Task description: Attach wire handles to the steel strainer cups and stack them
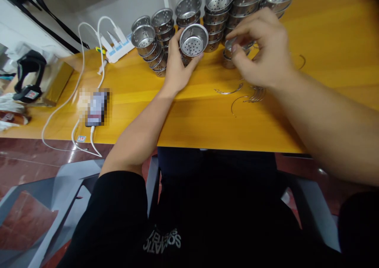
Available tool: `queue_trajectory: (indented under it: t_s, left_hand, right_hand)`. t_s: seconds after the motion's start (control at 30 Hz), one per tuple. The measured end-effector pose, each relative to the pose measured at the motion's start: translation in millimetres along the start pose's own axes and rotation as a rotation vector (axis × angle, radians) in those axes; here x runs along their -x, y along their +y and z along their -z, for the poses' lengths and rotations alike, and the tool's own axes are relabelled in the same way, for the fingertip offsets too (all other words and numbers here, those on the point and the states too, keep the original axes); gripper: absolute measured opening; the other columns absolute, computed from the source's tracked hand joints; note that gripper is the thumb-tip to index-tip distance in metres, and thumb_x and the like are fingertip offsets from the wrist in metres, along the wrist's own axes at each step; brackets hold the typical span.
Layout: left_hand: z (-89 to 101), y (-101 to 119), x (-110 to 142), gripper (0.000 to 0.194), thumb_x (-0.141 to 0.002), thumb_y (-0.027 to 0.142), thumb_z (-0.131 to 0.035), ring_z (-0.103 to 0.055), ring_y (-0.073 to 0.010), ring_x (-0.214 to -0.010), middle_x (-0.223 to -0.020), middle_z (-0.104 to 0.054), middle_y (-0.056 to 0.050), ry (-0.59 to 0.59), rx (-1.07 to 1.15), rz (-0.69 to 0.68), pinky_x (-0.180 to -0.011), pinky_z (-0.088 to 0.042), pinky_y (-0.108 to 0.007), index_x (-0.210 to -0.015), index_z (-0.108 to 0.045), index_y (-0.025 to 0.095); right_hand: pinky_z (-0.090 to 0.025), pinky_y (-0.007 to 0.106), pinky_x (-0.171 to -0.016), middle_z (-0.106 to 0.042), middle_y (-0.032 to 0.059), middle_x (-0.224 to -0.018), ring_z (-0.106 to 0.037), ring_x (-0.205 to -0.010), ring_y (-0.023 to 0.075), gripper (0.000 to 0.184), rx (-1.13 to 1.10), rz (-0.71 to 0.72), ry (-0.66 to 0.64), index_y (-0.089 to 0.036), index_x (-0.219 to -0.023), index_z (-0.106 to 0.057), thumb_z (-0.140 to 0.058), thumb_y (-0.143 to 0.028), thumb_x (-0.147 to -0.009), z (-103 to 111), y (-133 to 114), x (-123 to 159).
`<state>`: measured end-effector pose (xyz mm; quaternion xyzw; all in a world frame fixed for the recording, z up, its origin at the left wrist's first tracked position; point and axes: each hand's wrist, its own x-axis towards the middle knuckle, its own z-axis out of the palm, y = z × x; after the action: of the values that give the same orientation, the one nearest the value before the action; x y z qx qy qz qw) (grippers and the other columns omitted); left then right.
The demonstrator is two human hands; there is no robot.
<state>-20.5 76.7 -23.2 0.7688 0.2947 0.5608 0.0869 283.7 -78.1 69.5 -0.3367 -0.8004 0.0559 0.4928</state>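
My left hand (177, 68) grips a small perforated metal strainer cup (194, 40), tilted so its holed bottom faces me. My right hand (263, 48) reaches over a short stack of the same cups (228, 58), fingers pinched at the top cup's rim; whether it holds anything is hidden by the fingers. Several thin wire handles (251, 96) lie on the yellow table (207, 121) just below my right wrist. One curved wire (227, 91) lies apart from them.
Stacks of strainer cups (219, 11) line the table's back; leaning stacks (151, 48) stand at the left. A phone (96, 108) with white cables (74, 98), a power strip (117, 46) and a black device (28, 76) sit at the left.
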Motion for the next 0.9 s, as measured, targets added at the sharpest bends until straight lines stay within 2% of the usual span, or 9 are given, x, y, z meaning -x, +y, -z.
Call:
queue_trajectory:
  t_s: [0.1, 0.23, 0.43, 0.5, 0.63, 0.7, 0.77, 0.83, 0.9]
  left_hand:
    - [-2.1, -6, 0, 0.120, -0.102, 0.129, -0.032, -0.040, -0.0277, -0.172, -0.184, -0.063, -0.002, 0.044, -0.036, 0.033, -0.159, -0.025, -0.047, -0.181, -0.035, 0.038]
    - [-3.0, -17, 4, 0.126, -0.100, 0.130, -0.027, -0.041, -0.0257, -0.171, -0.187, -0.063, -0.004, 0.010, -0.068, 0.111, -0.159, -0.028, -0.047, -0.183, -0.030, 0.035]
    - [-7.5, -54, 8, 0.143, -0.097, 0.131, -0.024, -0.027, -0.0282, -0.178, -0.197, -0.052, -0.009, -0.052, -0.080, 0.114, -0.162, -0.012, -0.049, -0.191, -0.020, 0.024]
    - [-5.9, -61, 8, 0.136, -0.100, 0.128, -0.036, -0.025, -0.0284, -0.180, -0.197, -0.053, -0.007, -0.073, -0.070, 0.125, -0.163, -0.010, -0.050, -0.190, -0.021, 0.027]
    - [-3.4, -65, 7, 0.129, -0.103, 0.110, -0.082, -0.030, -0.0235, -0.181, -0.200, -0.054, -0.002, -0.126, -0.001, 0.196, -0.163, -0.016, -0.044, -0.188, -0.025, 0.032]
    - [-2.5, -57, 6, 0.130, -0.098, 0.105, -0.090, -0.035, -0.0229, -0.180, -0.198, -0.059, -0.001, -0.109, 0.016, 0.227, -0.164, -0.019, -0.042, -0.187, -0.030, 0.031]
    - [1.8, -37, 5, 0.124, -0.097, 0.100, -0.089, -0.040, -0.0242, -0.180, -0.195, -0.062, -0.002, -0.075, -0.013, 0.268, -0.165, -0.021, -0.043, -0.185, -0.037, 0.029]
    - [11.7, -3, 3, 0.114, -0.099, 0.089, -0.082, -0.042, -0.0246, -0.183, -0.198, -0.062, -0.004, -0.082, -0.088, 0.322, -0.167, -0.023, -0.044, -0.186, -0.040, 0.028]
    - [25.2, 35, 0, 0.106, -0.106, 0.075, -0.071, -0.041, -0.0232, -0.188, -0.206, -0.056, -0.001, -0.187, -0.192, 0.367, -0.169, -0.027, -0.043, -0.193, -0.034, 0.027]
  right_hand:
    - [-0.073, 0.064, -0.117, -0.087, 0.0155, -0.147, -0.082, -0.135, 0.0428, 0.015, -0.012, -0.004, -0.005, -0.042, -0.136, -0.090, -0.088, -0.042, -0.120, -2, -4, -1]
    - [-0.070, 0.065, -0.121, -0.089, 0.0145, -0.142, -0.082, -0.132, 0.0431, 0.011, -0.019, -0.020, -0.032, -0.042, -0.131, -0.089, -0.087, -0.046, -0.121, -2, -5, -2]
    - [-0.069, 0.066, -0.121, -0.090, 0.0149, -0.140, -0.083, -0.129, 0.0431, 0.013, 0.007, -0.046, -0.068, -0.042, -0.131, -0.089, -0.085, -0.050, -0.121, -2, -6, -2]
    - [-0.069, 0.066, -0.121, -0.090, 0.0144, -0.139, -0.082, -0.130, 0.0436, 0.015, 0.010, -0.072, -0.073, -0.042, -0.130, -0.089, -0.086, -0.053, -0.121, -2, -6, -2]
    - [-0.070, 0.064, -0.117, -0.091, 0.0141, -0.136, -0.083, -0.128, 0.0426, 0.012, -0.003, -0.069, -0.071, -0.043, -0.128, -0.090, -0.087, -0.052, -0.121, -4, -3, -1]
    - [-0.071, 0.062, -0.115, -0.091, 0.0146, -0.135, -0.084, -0.126, 0.0415, 0.011, -0.006, -0.042, -0.066, -0.041, -0.129, -0.091, -0.085, -0.048, -0.122, -5, 0, 0]
    - [-0.071, 0.061, -0.113, -0.091, 0.0149, -0.133, -0.085, -0.124, 0.0400, 0.012, 0.010, -0.017, -0.063, -0.040, -0.130, -0.091, -0.082, -0.043, -0.123, -5, 3, 0]
    - [-0.072, 0.059, -0.113, -0.091, 0.0137, -0.131, -0.086, -0.124, 0.0385, 0.013, 0.053, -0.012, -0.062, -0.038, -0.130, -0.091, -0.080, -0.041, -0.123, -6, 5, 0]
    - [-0.073, 0.058, -0.112, -0.092, 0.0114, -0.129, -0.086, -0.123, 0.0373, 0.013, 0.102, -0.022, -0.061, -0.038, -0.130, -0.090, -0.079, -0.041, -0.122, -7, 7, 1]
